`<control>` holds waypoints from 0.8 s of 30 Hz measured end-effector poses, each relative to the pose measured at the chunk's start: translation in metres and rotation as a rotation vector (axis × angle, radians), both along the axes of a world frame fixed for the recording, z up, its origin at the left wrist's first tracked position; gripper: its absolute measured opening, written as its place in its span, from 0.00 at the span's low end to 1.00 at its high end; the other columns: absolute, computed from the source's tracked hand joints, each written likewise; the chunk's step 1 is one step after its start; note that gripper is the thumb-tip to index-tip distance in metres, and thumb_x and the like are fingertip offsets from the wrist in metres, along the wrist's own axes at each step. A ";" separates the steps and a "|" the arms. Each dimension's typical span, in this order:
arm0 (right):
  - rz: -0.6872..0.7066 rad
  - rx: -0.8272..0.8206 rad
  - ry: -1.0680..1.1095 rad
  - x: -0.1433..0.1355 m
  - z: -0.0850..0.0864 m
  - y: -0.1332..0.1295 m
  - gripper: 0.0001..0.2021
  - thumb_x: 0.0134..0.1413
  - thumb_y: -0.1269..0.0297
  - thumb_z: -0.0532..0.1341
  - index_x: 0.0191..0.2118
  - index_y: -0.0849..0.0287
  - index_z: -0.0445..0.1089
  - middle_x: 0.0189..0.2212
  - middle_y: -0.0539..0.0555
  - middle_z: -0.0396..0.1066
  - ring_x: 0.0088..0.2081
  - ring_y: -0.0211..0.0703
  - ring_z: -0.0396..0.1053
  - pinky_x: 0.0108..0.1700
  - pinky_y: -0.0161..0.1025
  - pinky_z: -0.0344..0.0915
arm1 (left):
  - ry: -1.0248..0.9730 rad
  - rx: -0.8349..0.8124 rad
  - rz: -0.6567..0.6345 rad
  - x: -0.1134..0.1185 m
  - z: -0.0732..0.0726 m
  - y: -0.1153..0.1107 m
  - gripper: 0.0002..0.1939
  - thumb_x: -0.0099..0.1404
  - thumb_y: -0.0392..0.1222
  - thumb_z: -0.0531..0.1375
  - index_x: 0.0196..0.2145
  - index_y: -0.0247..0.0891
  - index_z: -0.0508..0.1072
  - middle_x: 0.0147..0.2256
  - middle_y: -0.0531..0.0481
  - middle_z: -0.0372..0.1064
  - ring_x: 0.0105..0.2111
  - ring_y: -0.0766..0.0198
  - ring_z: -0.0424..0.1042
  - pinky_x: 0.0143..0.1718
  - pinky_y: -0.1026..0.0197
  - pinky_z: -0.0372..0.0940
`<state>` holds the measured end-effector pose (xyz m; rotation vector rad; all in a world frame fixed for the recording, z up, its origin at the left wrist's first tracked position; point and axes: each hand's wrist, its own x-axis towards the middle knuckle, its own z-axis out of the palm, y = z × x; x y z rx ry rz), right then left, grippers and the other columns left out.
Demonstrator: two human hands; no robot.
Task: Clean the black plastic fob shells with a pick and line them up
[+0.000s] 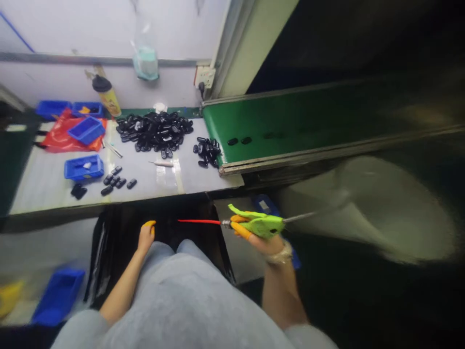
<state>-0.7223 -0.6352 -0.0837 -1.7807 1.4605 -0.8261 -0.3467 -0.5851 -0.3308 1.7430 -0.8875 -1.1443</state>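
Observation:
My right hand (267, 243), with yellow finger covers, is wrapped round a lime-green air blow gun (267, 225) in front of the bench. A thin red tube (199, 221) sticks out of its left end past a metal fitting; a grey rod or line (301, 216) leaves its right end and blurs away. My left hand (146, 237), also with a yellow finger cover, is low by my lap, below the bench edge. Its fingers are curled; whatever they hold, if anything, is hidden. On the bench are a big heap of glossy black oval pieces (156, 131) and a smaller pile (207, 152).
A green conveyor belt (290, 116) carries a few black pieces. Blue trays (84, 168), a red bag (60, 135), tweezers (113, 148), a pale-handled pointed tool (163, 164) and a yellow bottle (108, 97) are on the bench. A blurred pale round shape (403, 208) is at right.

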 end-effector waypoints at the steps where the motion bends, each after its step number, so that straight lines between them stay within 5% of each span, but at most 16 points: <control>1: 0.002 0.011 -0.004 0.004 0.000 -0.001 0.09 0.50 0.54 0.64 0.32 0.54 0.75 0.30 0.54 0.76 0.31 0.46 0.75 0.34 0.43 0.74 | -0.006 0.028 0.028 0.011 -0.006 0.009 0.13 0.54 0.26 0.58 0.32 0.42 0.76 0.40 0.44 0.73 0.55 0.49 0.64 0.65 0.44 0.45; 6: -0.054 0.043 -0.010 0.046 0.003 0.002 0.12 0.50 0.53 0.64 0.36 0.55 0.75 0.32 0.55 0.76 0.33 0.46 0.75 0.37 0.43 0.75 | 0.021 0.140 0.083 0.048 -0.030 0.050 0.16 0.51 0.23 0.55 0.28 0.43 0.76 0.35 0.45 0.73 0.52 0.49 0.67 0.65 0.43 0.47; 15: -0.042 0.021 0.063 0.114 0.016 -0.009 0.12 0.52 0.55 0.64 0.38 0.56 0.75 0.34 0.55 0.76 0.33 0.45 0.75 0.37 0.42 0.74 | 0.066 0.274 -0.079 0.081 -0.069 0.114 0.18 0.50 0.22 0.57 0.30 0.42 0.78 0.38 0.45 0.75 0.51 0.53 0.68 0.64 0.46 0.48; 19: 0.013 -0.073 0.105 0.130 0.019 -0.020 0.10 0.52 0.57 0.63 0.38 0.56 0.74 0.37 0.55 0.76 0.39 0.47 0.75 0.43 0.45 0.73 | 0.015 0.357 -0.181 0.097 -0.075 0.138 0.04 0.60 0.33 0.61 0.34 0.36 0.76 0.42 0.45 0.73 0.51 0.56 0.68 0.60 0.44 0.54; 24: 0.015 -0.093 0.166 0.139 0.018 -0.011 0.09 0.53 0.57 0.62 0.35 0.56 0.74 0.36 0.55 0.76 0.40 0.48 0.74 0.46 0.49 0.72 | -0.028 0.456 -0.284 0.119 -0.072 0.154 0.14 0.67 0.47 0.57 0.44 0.35 0.72 0.47 0.44 0.70 0.47 0.59 0.70 0.52 0.48 0.64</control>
